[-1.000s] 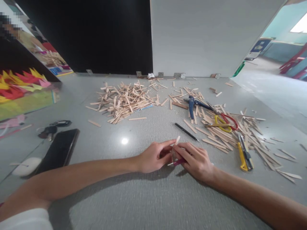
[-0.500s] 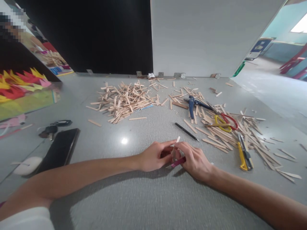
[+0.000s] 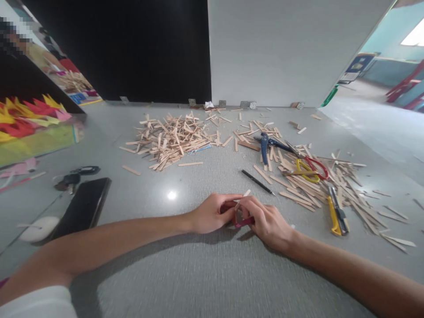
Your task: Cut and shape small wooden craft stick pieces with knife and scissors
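My left hand [image 3: 212,214] is closed, thumb and fingers pinched around a small magenta object [image 3: 244,222] just above the grey table. My right hand [image 3: 266,221] closes on the same object from the other side, its fingers bent over the top. Part of the object looks dark and shiny; its kind is hidden by the fingers. A pale wooden craft stick [image 3: 247,193] pokes up between the two hands, its lower part covered. Beyond the hands lies a black pen [image 3: 257,182].
A heap of short craft sticks [image 3: 175,137] lies at the back. Longer sticks [image 3: 303,194] spread on the right with scissors [image 3: 311,170], blue-handled pliers [image 3: 264,148] and a yellow cutter [image 3: 335,216]. On the left are a phone [image 3: 82,205], keys [image 3: 69,181] and a white mouse [image 3: 39,228].
The craft stick leans a little more to the right, and the magenta object has turned slightly between my fingers. My left hand has shifted slightly; the things on the table stay put.
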Demonstrator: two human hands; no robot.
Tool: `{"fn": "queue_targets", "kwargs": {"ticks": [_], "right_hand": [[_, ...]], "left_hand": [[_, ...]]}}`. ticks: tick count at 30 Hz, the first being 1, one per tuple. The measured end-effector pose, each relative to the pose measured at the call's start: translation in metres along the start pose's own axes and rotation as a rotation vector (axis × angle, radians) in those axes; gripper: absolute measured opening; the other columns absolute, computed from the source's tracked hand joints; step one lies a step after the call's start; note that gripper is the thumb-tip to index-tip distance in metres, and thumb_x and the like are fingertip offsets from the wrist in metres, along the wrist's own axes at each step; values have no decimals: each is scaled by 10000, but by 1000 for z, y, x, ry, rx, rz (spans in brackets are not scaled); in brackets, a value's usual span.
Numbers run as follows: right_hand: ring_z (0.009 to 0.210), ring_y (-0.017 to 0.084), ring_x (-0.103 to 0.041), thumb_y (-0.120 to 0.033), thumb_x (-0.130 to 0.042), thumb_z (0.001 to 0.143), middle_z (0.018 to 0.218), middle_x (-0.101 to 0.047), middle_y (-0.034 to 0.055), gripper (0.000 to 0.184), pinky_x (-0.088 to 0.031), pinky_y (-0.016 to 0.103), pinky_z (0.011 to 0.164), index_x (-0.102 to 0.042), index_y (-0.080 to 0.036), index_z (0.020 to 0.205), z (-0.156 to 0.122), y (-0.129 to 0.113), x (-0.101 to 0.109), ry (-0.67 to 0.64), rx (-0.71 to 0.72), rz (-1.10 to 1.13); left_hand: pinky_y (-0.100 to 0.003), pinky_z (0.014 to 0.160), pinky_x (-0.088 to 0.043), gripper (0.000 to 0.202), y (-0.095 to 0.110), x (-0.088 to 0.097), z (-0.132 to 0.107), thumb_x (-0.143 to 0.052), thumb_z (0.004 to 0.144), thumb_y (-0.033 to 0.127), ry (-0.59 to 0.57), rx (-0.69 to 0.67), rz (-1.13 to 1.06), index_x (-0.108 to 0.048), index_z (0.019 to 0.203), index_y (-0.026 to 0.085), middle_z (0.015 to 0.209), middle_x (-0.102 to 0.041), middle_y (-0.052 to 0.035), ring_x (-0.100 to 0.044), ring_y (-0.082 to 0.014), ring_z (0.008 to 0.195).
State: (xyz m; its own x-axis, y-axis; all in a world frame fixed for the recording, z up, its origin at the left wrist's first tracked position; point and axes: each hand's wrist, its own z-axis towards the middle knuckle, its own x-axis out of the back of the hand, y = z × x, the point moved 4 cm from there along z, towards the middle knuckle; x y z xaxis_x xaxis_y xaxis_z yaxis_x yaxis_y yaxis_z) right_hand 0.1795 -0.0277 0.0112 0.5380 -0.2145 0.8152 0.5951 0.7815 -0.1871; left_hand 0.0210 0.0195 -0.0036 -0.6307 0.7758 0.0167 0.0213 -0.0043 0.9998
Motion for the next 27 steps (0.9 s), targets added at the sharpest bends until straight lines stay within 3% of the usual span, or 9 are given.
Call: {"fn": "queue_targets", "kwargs": {"ticks": [4, 9, 15, 22, 27], "right_hand": [[750, 185, -750, -87, -378, 1124, 946, -737, 81, 186, -566, 244, 548, -502, -184, 1224, 1, -4, 2, 0, 40, 1], [731, 194, -746, -89, -352, 1133, 945, -748, 106, 267, -578, 253, 549, -456, -112, 1377, 5, -8, 8, 59, 130, -59], [741, 207, -758, -69, -334, 1122, 984, -759, 134, 296, -593, 268, 540, -469, -103, 1383, 10, -10, 9, 14, 151, -119], [675, 195, -747, -37, -327, 1110, 937, -767, 127, 286, -585, 275, 488, -500, -73, 1335, 9, -15, 10, 28, 222, -245], [654, 183, -726, -30, -345, 1096, 890, -754, 96, 293, -600, 280, 507, -501, -89, 1337, 9, -17, 11, 36, 255, -281]], "left_hand": [[-224, 583, -410, 391, 0, 0, 0, -610, 1059, 535, 2, -2, 32, -707, 1050, 157, 731, -642, 10, -543, -113, 614], [-207, 553, -375, 418, -3, 1, -1, -585, 1062, 489, 26, 6, 144, -697, 1255, 135, 684, -578, 43, -475, -105, 585], [-205, 549, -364, 377, -3, 2, 0, -565, 1063, 454, 24, 16, 169, -710, 1199, 134, 685, -576, 41, -460, -102, 579], [-241, 638, -470, 372, 0, 2, 0, -548, 1060, 443, 20, 3, 241, -724, 1170, 134, 813, -733, -32, -617, -148, 687], [-236, 643, -463, 271, 3, 3, 2, -598, 1009, 395, 8, -22, 219, -711, 1062, 154, 797, -729, -18, -629, -150, 707]]}}
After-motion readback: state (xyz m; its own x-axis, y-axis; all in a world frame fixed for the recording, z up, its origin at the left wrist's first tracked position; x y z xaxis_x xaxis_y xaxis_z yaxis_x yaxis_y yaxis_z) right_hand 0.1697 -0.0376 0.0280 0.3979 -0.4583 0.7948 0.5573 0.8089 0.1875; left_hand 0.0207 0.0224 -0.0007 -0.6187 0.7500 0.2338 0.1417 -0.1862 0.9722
